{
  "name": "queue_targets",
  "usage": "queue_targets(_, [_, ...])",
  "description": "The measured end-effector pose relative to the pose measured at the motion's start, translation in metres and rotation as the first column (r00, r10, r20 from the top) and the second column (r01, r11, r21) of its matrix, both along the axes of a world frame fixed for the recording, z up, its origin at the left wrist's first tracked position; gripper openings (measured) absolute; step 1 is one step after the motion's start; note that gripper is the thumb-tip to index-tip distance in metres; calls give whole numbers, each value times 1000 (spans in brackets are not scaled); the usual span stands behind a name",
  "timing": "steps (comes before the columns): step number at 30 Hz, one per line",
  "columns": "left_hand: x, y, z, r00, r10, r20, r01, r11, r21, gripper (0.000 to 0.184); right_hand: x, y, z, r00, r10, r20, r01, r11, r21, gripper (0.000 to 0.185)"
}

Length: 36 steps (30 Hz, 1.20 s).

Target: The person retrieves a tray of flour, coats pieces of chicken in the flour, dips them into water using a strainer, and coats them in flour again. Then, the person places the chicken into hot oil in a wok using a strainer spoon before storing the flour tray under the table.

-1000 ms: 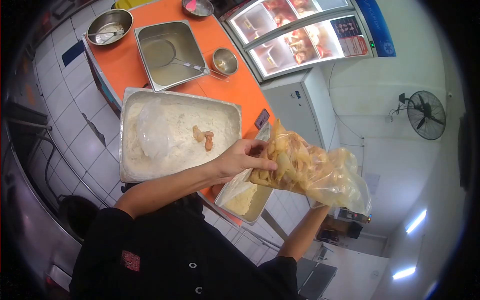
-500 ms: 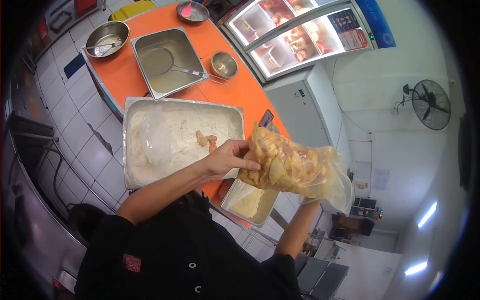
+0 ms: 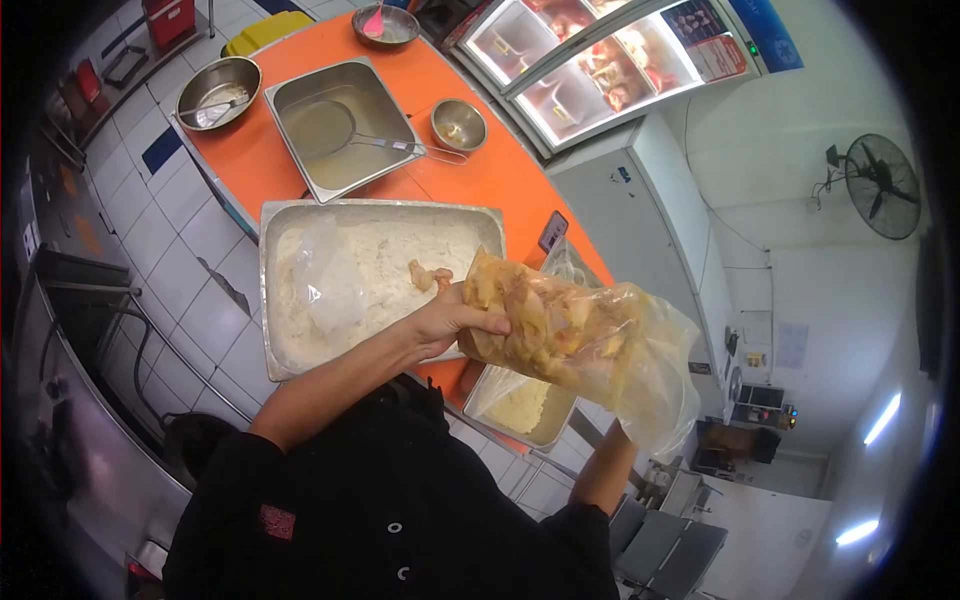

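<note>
A clear plastic bag of yellowish raw meat pieces [image 3: 560,320] is held up over the orange table's near edge. My left hand [image 3: 450,325] grips its left end, thumb pressed on the near side. Behind the bag's lower right part my right hand is hidden; only the forearm shows below. Left of the bag lies a big metal tray of white flour [image 3: 375,290], with small raw meat pieces [image 3: 430,275] and a crumpled clear plastic bag [image 3: 330,285] on the flour. Partly under the held bag is a smaller metal pan with pale crumbs or powder [image 3: 515,405].
On the orange table [image 3: 515,180] stand a pan of cloudy liquid [image 3: 320,165] with a strainer [image 3: 385,143] across it, a small steel bowl [image 3: 459,126], and two larger bowls farther back. A phone [image 3: 552,231] lies near the edge. A lit display freezer [image 3: 600,75] stands beyond.
The bag has shifted left with my left hand, nearer the flour tray, and looks more level. The camera view has turned slightly, so the surroundings sit further right.
</note>
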<state>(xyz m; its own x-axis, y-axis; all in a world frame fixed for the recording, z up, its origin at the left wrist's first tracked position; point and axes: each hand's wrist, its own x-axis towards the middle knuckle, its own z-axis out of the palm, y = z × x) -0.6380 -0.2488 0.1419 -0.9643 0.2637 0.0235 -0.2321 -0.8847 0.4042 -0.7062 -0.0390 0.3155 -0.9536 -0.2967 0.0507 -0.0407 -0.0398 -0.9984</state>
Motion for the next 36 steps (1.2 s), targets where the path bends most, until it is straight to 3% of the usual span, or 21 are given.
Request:
queue_targets(6, [-1, -7, 7, 998, 26, 49, -25, 999, -26, 57, 2, 1, -6, 999, 7, 51, -9, 999, 44, 35])
queue_targets(8, [0, -11, 9, 997, 53, 64, -38, 973, -228, 62, 3, 1, -8, 997, 12, 71, -16, 998, 58, 35])
queue_targets(12, [3, -15, 8, 993, 69, 94, -41, 961, -274, 63, 4, 1, -13, 994, 22, 110, -32, 996, 89, 36])
queue_targets(15, [4, -12, 1, 986, 127, 104, -99, 965, -243, 51, 4, 0, -17, 990, 34, 138, -50, 993, 109, 36])
queue_targets(19, [6, -9, -12, 992, -1, 124, -2, 1000, 23, 60, 4, -2, -21, 983, 52, 179, -77, 987, 141, 37])
queue_targets(23, [12, -2, -30, 980, -164, 116, 124, 947, 297, 71, 5, -3, -23, 973, 64, 223, -108, 976, 189, 38])
queue_targets(27, [14, 8, -54, 956, -253, 146, 169, 886, 432, 61, 8, -3, -19, 955, 87, 284, -172, 942, 289, 38])
queue_targets(30, [12, 15, -66, 920, -336, 203, 190, 833, 519, 57, 6, -6, -12, 930, 122, 346, -281, 844, 457, 39])
queue_targets(33, [13, 18, -72, 913, -353, 202, 235, 863, 448, 57, -9, -17, 3, 909, 209, 361, -413, 576, 706, 39])
queue_targets(34, [13, 18, -73, 909, -371, 191, 253, 853, 456, 56, -14, -22, 5, 918, 304, 256, -378, 474, 795, 33])
queue_targets(36, [11, 14, -66, 900, -392, 189, 274, 849, 452, 56, -21, -20, 1, 911, 316, 265, -393, 468, 792, 33])
